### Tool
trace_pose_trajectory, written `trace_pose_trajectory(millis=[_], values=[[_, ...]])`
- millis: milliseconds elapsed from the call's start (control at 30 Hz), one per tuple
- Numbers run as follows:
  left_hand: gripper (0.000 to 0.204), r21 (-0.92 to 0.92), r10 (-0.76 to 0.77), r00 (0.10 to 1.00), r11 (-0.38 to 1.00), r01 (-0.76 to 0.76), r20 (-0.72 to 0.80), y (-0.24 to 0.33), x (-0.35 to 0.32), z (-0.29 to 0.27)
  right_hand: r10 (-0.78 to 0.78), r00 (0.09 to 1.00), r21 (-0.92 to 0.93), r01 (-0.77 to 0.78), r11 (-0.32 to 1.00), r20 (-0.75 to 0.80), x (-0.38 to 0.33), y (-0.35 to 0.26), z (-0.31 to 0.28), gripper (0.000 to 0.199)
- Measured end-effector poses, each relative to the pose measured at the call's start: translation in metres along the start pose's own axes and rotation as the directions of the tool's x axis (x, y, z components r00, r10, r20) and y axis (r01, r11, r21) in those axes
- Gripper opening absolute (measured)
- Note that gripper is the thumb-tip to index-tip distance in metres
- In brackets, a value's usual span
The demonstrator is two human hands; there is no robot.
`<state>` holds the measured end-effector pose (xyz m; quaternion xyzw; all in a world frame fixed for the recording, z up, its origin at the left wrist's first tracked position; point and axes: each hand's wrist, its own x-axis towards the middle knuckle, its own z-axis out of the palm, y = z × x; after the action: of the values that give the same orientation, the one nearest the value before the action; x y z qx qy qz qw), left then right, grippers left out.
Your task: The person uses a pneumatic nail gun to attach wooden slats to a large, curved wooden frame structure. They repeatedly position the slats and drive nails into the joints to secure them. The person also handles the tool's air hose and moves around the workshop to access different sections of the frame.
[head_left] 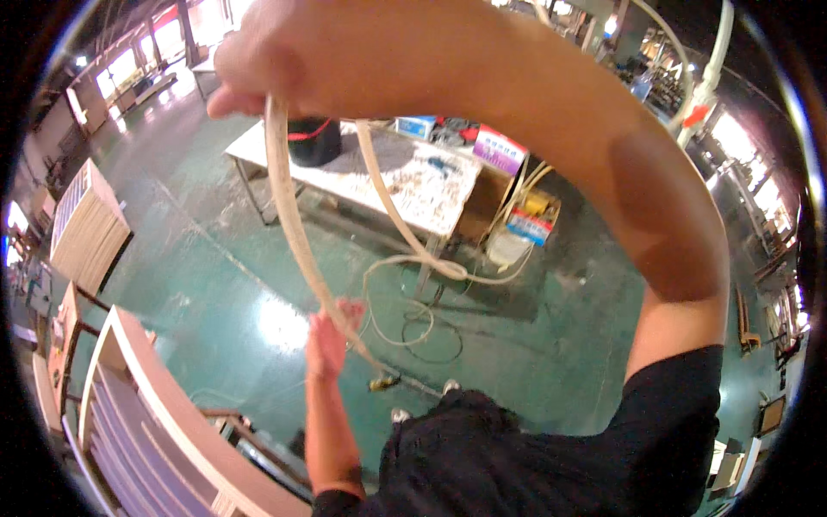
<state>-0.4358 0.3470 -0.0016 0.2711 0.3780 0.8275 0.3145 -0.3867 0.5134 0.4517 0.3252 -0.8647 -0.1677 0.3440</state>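
We are gripping a pale hose (293, 215) with right hand (284, 65) fisted, left hand (329, 336) closed around it; its far end is hidden by the raised arm.

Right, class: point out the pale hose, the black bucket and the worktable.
pale hose (289, 207), head view, on the stretch between the two hands.
black bucket (314, 142), head view, on its side wall.
worktable (431, 185), head view, on its bare top.
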Motion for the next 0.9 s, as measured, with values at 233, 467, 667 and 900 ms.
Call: trace_pose_trajectory(millis=[233, 467, 667, 900], values=[[0.044, 0.085, 0.112, 0.994, 0.990, -0.111, -0.006, 0.205, 0.030, 0.169, -0.115, 0.965, 0.018, 0.122, 0.992, -0.236, -0.045, -0.032, 0.077, 0.015], [0.033, 0.345, 0.309, 0.931, 0.910, -0.230, -0.195, 0.208, 0.042, 0.182, 0.629, 0.703, 0.623, -0.336, 0.706, -0.333, -0.168, -0.114, 0.140, 0.035], [0.027, 0.262, 0.216, 0.963, 0.950, -0.169, -0.163, 0.161, 0.038, 0.193, 0.427, 0.807, 0.827, -0.130, -0.547, 0.409, -0.143, -0.139, 0.285, 0.059], [0.024, 0.480, 0.400, 0.818, 0.859, -0.177, -0.414, 0.210, 0.014, 0.111, 0.594, 0.121, 0.602, -0.275, -0.749, 0.795, -0.279, -0.089, 0.378, 0.024]])
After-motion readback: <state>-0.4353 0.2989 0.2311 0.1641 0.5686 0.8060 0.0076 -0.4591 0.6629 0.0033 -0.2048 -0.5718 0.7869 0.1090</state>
